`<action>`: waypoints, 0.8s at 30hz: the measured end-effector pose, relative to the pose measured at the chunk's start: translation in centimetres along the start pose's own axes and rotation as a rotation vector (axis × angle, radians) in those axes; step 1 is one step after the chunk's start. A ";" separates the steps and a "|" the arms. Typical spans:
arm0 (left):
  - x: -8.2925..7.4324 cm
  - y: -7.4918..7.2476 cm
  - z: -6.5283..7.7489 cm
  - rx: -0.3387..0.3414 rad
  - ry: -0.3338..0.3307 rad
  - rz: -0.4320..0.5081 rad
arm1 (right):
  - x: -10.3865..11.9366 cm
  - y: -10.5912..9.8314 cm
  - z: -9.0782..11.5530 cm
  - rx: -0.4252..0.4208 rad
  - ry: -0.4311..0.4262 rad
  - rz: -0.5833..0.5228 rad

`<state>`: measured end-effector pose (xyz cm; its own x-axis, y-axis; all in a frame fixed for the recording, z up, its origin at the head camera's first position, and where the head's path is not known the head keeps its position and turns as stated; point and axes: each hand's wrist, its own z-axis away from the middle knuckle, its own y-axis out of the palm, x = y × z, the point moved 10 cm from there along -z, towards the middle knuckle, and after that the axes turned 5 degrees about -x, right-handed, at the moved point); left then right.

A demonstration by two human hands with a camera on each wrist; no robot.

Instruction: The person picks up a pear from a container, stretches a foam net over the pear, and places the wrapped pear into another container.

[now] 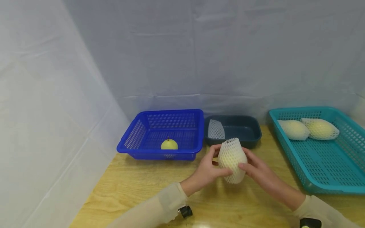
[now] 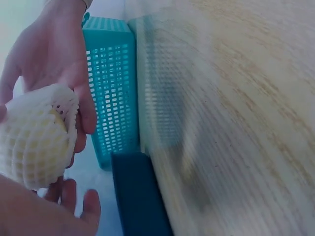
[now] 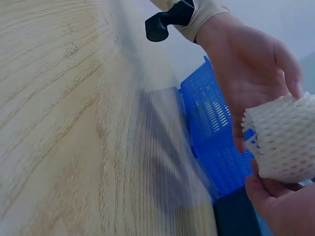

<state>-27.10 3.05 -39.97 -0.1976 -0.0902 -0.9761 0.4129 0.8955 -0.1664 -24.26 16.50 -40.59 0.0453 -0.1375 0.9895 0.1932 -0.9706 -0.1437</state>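
A pale yellow pear in a white foam net sleeve (image 1: 232, 160) is held above the table between both hands. My left hand (image 1: 209, 171) grips its left side, thumb across the front and fingers behind. From the right, my right hand (image 1: 260, 172) holds it with the thumb pressed on the net. At the top, the sleeve stands up past the fruit with an open end. In the left wrist view the net (image 2: 34, 142) wraps most of the pear, and yellow skin shows at the opening. The right wrist view shows the sleeve (image 3: 288, 137) around the fruit's other side.
A blue basket (image 1: 159, 155) at left holds one bare yellow pear (image 1: 169, 144). Behind the hands stands a dark teal bin (image 1: 251, 139) with an unused foam net (image 1: 216, 129) inside. To the right, a teal basket (image 1: 288, 155) contains two netted pears (image 1: 320, 129).
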 end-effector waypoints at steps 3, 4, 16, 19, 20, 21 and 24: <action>-0.7 -0.4 0.2 -0.063 0.038 -0.098 | 0.0 -0.3 0.0 -0.038 0.004 0.007; -0.9 -0.4 0.3 -0.073 0.047 -0.121 | 0.0 -0.4 0.0 -0.048 0.000 0.014; -1.2 0.3 -0.1 -0.103 -0.017 -0.295 | -0.4 -0.4 0.0 -0.090 0.010 0.027; -1.0 0.3 -0.3 -0.119 -0.023 -0.326 | -0.4 -0.2 0.0 -0.087 0.010 0.035; -0.9 0.3 -0.3 -0.120 -0.024 -0.324 | -0.4 -0.1 0.1 -0.084 0.009 0.037; -0.9 0.3 -0.3 -0.118 -0.025 -0.320 | -0.5 0.0 0.1 -0.080 0.010 0.042; -0.6 0.2 -0.4 -0.109 -0.027 -0.291 | -0.6 0.1 0.1 -0.072 0.023 0.047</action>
<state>-27.24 3.43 -39.38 -0.2691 -0.3603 -0.8932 0.2444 0.8715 -0.4252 -24.14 16.48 -41.23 0.0300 -0.1874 0.9818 0.1208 -0.9744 -0.1897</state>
